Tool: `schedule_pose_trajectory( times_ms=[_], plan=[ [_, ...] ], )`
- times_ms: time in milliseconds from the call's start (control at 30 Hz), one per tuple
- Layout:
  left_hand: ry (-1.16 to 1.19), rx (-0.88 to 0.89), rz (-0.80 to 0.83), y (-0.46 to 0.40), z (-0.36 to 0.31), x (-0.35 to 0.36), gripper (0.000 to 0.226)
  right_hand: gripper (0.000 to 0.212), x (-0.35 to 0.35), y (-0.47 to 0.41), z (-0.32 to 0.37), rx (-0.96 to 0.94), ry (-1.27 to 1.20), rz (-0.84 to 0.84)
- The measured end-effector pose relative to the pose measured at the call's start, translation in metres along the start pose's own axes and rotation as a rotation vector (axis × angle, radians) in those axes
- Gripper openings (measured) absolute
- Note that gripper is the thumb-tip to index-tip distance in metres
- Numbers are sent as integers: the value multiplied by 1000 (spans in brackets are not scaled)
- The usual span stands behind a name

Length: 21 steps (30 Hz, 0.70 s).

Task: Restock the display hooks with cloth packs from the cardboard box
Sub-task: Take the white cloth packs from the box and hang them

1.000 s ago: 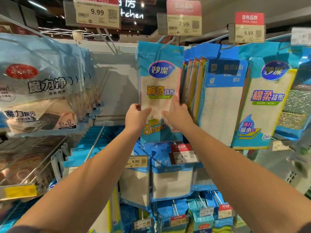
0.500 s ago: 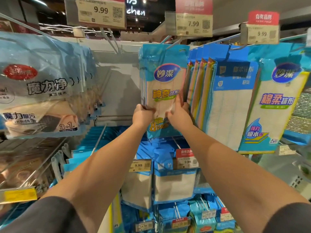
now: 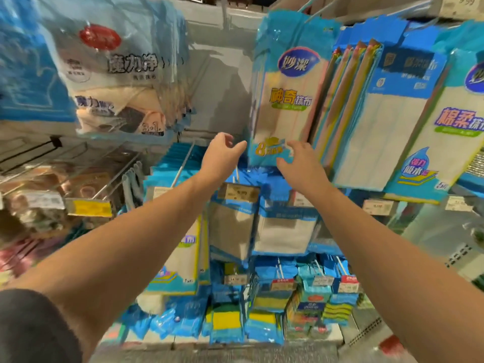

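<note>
The cloth pack (image 3: 288, 95) hangs from the upper display hook (image 3: 311, 7). Left hand (image 3: 222, 158) and right hand (image 3: 301, 163) sit below it, fingers loose, grasping nothing. Multicoloured cloth packs (image 3: 348, 100) crowd its right; price tag (image 3: 239, 192) lies underneath.

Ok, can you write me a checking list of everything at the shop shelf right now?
surface: pegboard display wall with metal hooks, no table.
job's things: cloth packs hang in a stack on their hook; cardboard box not in view.
clutter: neighbouring striped cloth packs, sponge packs low down, price tags.
grippers: left hand open, just left of the packs; right hand open at their bottom edge, contact unclear; neither holds anything.
cables: nothing seen.
surroundings: store aisle, picture blurred.
</note>
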<state>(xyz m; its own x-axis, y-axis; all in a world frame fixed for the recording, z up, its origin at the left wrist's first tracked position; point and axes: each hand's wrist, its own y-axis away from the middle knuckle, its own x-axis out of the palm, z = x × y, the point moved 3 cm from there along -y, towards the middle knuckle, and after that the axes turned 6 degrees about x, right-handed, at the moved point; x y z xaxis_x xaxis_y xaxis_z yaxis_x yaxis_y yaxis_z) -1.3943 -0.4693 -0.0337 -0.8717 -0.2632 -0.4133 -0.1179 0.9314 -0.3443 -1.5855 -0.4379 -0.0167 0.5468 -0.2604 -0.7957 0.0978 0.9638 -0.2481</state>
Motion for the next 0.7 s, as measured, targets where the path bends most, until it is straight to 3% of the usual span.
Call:
schedule_pose_trajectory(
  times_ms=[167,300,400,500,700],
  plan=[
    [22,22,41,103,53,-79,8,36,60,94,39,-30,-48,128],
    [-139,-187,148,209,147,-173,9,17,154,192,82,-66,35,376],
    [-284,-368,179,301,217,-257,21,31,235,275,123,-82,76,573],
    [-378,-523,211,394,268,-343,23,32,306,353,172,-144,139,775],
    [-506,-763,169,548,328,-501,21,42,413,478,286,-305,200,1031]
  ],
)
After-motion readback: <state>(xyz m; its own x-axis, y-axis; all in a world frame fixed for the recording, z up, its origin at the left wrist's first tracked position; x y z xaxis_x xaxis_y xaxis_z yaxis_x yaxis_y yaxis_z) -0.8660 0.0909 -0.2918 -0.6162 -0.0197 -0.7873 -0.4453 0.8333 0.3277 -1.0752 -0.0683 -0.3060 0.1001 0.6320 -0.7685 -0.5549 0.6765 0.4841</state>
